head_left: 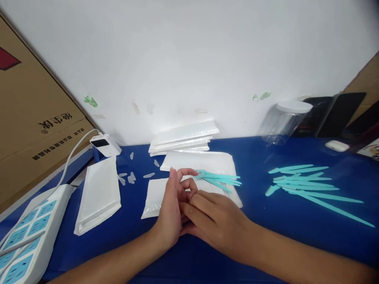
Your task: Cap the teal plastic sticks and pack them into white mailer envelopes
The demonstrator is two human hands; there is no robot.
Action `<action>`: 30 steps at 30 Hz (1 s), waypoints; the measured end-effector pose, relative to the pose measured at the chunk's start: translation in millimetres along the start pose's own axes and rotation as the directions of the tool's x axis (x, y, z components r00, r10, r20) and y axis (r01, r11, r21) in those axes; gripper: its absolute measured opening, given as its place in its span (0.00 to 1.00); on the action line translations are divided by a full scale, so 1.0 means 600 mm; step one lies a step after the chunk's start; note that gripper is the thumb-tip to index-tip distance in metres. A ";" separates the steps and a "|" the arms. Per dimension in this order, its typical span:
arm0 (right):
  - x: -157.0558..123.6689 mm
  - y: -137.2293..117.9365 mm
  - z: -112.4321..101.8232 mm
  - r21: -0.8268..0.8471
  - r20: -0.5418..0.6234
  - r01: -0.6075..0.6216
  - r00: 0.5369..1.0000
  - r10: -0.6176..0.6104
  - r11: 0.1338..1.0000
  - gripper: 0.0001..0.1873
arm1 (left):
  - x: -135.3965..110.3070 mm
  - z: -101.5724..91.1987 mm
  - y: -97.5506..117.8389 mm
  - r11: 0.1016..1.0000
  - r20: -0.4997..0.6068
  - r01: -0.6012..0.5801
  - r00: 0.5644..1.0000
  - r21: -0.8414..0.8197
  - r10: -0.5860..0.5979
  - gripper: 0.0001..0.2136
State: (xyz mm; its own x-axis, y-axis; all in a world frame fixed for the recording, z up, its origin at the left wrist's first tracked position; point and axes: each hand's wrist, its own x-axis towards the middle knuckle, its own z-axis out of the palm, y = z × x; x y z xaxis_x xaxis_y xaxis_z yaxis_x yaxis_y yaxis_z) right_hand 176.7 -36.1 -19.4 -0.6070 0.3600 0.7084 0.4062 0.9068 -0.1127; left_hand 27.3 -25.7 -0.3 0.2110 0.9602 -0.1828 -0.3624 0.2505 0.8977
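My left hand (174, 205) is turned palm inward with its fingers curled, and my right hand (213, 221) presses its bent fingers against them. Whatever is pinched between the two hands is hidden. Just beyond my left fingertips, several teal eyebrow razors (220, 179) fan out over a white padded mailer (204, 159), handles to the right. Whether a finger touches them, I cannot tell. Another white mailer (153, 199) lies partly behind my left hand. Small clear blade caps (130, 179) are scattered to the left. Farther right, a second spread of teal razors (308, 183) rests on the blue tabletop (254, 228).
White mailers (183, 136) are stacked against the wall. At left stand a folded mailer (99, 193), a power strip (44, 232), a small white device (105, 145) and a cardboard box (32, 114). A clear lidded jar (286, 120), dark phone-like slabs (340, 114) and a white case (336, 146) sit back right.
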 end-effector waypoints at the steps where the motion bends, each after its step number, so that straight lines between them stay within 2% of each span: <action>1: 0.000 -0.001 0.001 -0.020 -0.010 0.028 1.000 -0.028 0.999 0.10 | -0.003 0.000 -0.004 1.000 0.016 0.008 1.000 0.008 -0.008 0.32; 5: -0.003 0.002 -0.002 -0.081 -0.043 0.122 0.991 -0.125 0.989 0.12 | -0.010 -0.004 -0.016 0.994 0.103 -0.038 0.994 0.101 0.027 0.29; 9: -0.007 0.007 -0.007 -0.036 -0.042 0.113 0.993 -0.114 0.993 0.12 | -0.007 -0.013 -0.014 0.912 0.102 -0.208 0.978 0.354 0.183 0.24; 11: -0.010 0.023 -0.014 0.050 -0.041 0.021 0.999 -0.019 0.999 0.09 | 0.003 -0.026 -0.004 0.825 0.102 -0.282 0.958 0.490 0.266 0.26; 13: -0.015 0.050 -0.027 0.115 -0.051 -0.136 0.988 0.143 0.984 0.08 | 0.019 -0.045 0.013 0.685 0.124 -0.342 0.929 0.643 0.348 0.26; 15: -0.021 0.085 -0.040 0.041 -0.048 -0.307 0.950 0.309 0.951 0.11 | 0.038 -0.068 0.032 0.556 0.146 -0.355 0.911 0.752 0.385 0.25; 16: -0.024 0.101 -0.045 -0.047 -0.019 -0.381 0.925 0.380 0.924 0.13 | 0.048 -0.078 0.042 0.570 0.117 -0.327 0.921 0.754 0.373 0.26; 18: -0.031 0.129 -0.048 -0.174 0.102 -0.477 0.862 0.497 0.862 0.18 | 0.065 -0.094 0.059 0.716 0.001 -0.223 0.955 0.662 0.297 0.28; 20: -0.035 0.145 -0.047 -0.203 0.231 -0.539 0.785 0.575 0.817 0.17 | 0.078 -0.104 0.069 0.834 -0.083 -0.138 0.973 0.534 0.214 0.28; 22: -0.038 0.150 -0.043 -0.191 0.311 -0.579 0.730 0.609 0.792 0.12 | 0.087 -0.111 0.074 0.845 -0.100 -0.123 0.974 0.520 0.204 0.28; 24: -0.038 0.151 -0.041 -0.198 0.333 -0.592 0.709 0.621 0.781 0.09 | 0.093 -0.118 0.074 0.754 -0.069 -0.173 0.958 0.634 0.278 0.27; 27: -0.036 0.148 -0.043 -0.227 0.332 -0.588 0.703 0.629 0.777 0.06 | 0.098 -0.128 0.072 0.537 0.003 -0.259 0.903 0.803 0.430 0.27; 30: -0.035 0.144 -0.046 -0.261 0.344 -0.533 0.728 0.593 0.805 0.04 | 0.098 -0.136 0.076 0.320 0.041 -0.248 0.843 0.914 0.536 0.26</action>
State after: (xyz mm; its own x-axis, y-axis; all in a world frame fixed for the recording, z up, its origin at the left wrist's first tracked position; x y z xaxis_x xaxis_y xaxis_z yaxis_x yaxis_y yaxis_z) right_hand 243.4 28.8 -24.8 -0.4355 0.8755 0.2095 0.8288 0.4808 -0.2861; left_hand -50.6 52.1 -2.9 0.0212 0.9389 0.3435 0.6619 -0.2707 0.6990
